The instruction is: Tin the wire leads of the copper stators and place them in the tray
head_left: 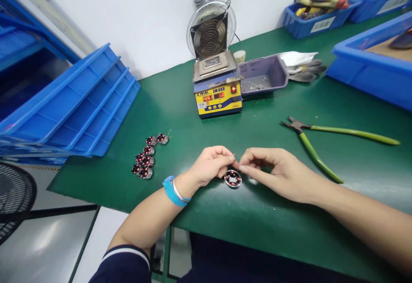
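Observation:
A round metal part with copper windings [233, 179] rests on the green table between my hands, near the front edge. My left hand [215, 164], with a blue band and a bracelet on its wrist, is closed in a pinch at the part's upper left. My right hand [277, 172] also pinches, its thumb and finger meeting just above and right of the part. Whatever the fingertips hold is too small to name. Several similar wound parts [146, 161] stand grouped to the left. Green-handled cutters [301, 126] lie open at the right.
A yellow and blue solder pot [219, 98] stands at the back centre, with a purple tray [264, 74] beside it. Grey gloves [305, 71] and blue bins [370, 66] are at the back right. Stacked blue crates [86, 102] lean at the left, above a black fan [16, 197].

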`<state>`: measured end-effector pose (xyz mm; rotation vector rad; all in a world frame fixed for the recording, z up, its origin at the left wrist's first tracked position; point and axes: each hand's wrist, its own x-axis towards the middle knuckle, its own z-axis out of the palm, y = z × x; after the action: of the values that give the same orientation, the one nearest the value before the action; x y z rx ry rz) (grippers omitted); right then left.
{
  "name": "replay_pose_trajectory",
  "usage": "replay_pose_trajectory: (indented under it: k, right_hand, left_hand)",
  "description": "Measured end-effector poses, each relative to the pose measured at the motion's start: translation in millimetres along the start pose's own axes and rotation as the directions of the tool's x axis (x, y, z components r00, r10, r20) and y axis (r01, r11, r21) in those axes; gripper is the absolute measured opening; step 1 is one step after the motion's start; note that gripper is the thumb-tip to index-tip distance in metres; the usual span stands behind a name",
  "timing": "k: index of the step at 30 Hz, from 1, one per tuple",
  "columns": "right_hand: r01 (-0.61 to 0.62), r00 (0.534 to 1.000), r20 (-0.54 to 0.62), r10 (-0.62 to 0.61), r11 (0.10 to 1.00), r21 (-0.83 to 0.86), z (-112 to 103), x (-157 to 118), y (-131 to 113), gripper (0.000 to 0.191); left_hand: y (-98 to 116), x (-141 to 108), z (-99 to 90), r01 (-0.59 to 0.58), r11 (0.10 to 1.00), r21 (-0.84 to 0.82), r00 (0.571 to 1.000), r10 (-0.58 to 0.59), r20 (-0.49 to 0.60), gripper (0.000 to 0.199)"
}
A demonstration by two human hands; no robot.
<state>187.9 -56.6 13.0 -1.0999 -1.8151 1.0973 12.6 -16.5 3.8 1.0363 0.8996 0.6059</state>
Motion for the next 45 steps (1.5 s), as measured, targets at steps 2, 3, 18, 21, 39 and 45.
replay_pose_trajectory:
  k: [2, 3, 18, 21, 39, 45]
  right_hand:
    - [0.001, 1.000, 0.015, -0.001, 0.999, 0.036, -1.7, 1.2, 1.0, 0.023]
    - [0.021, 0.999, -0.035, -0.021, 1.000, -0.001, -2.1, 2.1, 3.1, 0.022]
    - [-0.049, 0.987, -0.159, 0.023, 0.986, -0.162, 3.0, 3.2, 13.4, 0.021]
    - [-0.008, 0.964, -0.257, -0.060, 0.967, -0.255, 3.6, 2.9, 15.8, 0.017]
    - [0.147, 0.952, -0.194, -0.238, 0.908, -0.393, 11.6, -7.2, 12.3, 0.018]
    - [0.186, 0.941, -0.192, -0.279, 0.900, -0.395, 13.0, -6.6, 13.0, 0.018]
  left_hand:
    - [0.1, -0.2, -0.3, -0.001, 1.000, 0.000, 1.000, 0.001, 0.022, 0.021]
    - [0.3, -0.5, -0.1, -0.001, 1.000, 0.005, 0.999, 0.001, 0.034, 0.021]
    - [0.9, -4.5, 6.0, -0.019, 0.993, 0.113, 0.999, 0.022, -0.029, 0.030]
    - [1.6, -3.7, 5.7, -0.014, 0.992, 0.125, 0.999, 0.019, -0.034, 0.031]
    - [2.7, -2.4, 1.9, -0.023, 0.991, 0.132, 1.000, 0.022, 0.011, 0.024]
    - [3.0, -2.6, 3.1, 0.010, 0.994, 0.113, 1.000, -0.009, -0.003, 0.024]
